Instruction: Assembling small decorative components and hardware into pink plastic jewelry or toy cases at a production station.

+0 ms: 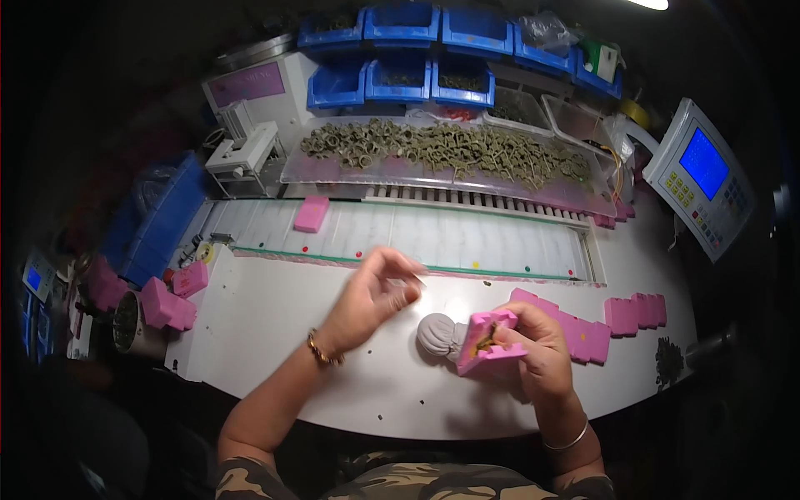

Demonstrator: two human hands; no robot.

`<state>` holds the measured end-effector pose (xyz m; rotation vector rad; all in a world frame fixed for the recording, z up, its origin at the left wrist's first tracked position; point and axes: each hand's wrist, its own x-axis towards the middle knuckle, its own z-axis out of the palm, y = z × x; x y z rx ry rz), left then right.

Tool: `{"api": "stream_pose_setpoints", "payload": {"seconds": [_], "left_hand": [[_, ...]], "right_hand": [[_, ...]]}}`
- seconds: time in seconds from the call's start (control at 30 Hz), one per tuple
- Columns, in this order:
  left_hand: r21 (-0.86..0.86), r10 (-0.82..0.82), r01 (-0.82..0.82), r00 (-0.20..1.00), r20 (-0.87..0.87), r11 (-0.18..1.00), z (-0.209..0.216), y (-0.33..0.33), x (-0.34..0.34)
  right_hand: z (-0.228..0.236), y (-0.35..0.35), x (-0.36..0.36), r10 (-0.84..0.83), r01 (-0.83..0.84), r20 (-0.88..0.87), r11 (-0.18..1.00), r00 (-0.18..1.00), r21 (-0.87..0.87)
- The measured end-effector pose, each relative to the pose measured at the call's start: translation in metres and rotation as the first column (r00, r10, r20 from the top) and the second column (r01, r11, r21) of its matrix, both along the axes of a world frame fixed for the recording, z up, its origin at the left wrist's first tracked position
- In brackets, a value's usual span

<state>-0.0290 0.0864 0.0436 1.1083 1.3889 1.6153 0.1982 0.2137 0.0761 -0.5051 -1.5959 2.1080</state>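
My right hand (542, 346) grips a pink block (475, 343) with a hollowed, notched face, probably a rubber mould. Small greenish-brown pieces (486, 340) lie in its hollow, and my right thumb presses near them. Left of the block, and partly behind it, a grey rounded bundle (440, 335), perhaps cloth-wrapped, sits on the white table (367, 383). My left hand (367, 300) hovers over the table, away from the block. Its fingers are loosely curved, with a gap between thumb and forefinger; the tips are blurred and nothing shows between them.
A conveyor belt (400, 237) crosses behind my hands, carrying one pink block (312, 214). Beyond it, a clear tray (450, 154) holds many greenish castings under blue bins (400, 82). More pink blocks (575, 333) lie at right, below a keypad scale (700, 175). Dark crumbs dot the table.
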Motion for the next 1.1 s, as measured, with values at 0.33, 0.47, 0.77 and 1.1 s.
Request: {"api": "stream_pose_setpoints", "payload": {"seconds": [0.33,0.47,0.77,1.1], "left_hand": [[-0.059,0.016,0.055,0.577,0.816,0.997,0.013,-0.011,0.088],[-0.033,-0.005,0.091,0.387,0.922,0.995,0.013,-0.011,0.073],[-0.186,0.247,-0.164,0.591,0.768,0.969,0.005,-0.004,0.079],[-0.091,0.246,-0.28,0.589,0.77,0.956,-0.008,0.0,0.076]], "right_hand": [[-0.016,-0.022,-0.028,-0.101,0.056,0.056,0.848,0.993,0.527],[-0.01,-0.032,-0.025,-0.002,-0.031,0.038,0.548,0.999,0.836],[0.003,-0.037,-0.028,-0.157,0.102,-0.037,0.425,0.987,0.9],[-0.009,-0.044,-0.036,0.042,0.035,-0.078,0.615,0.996,0.788]]}}
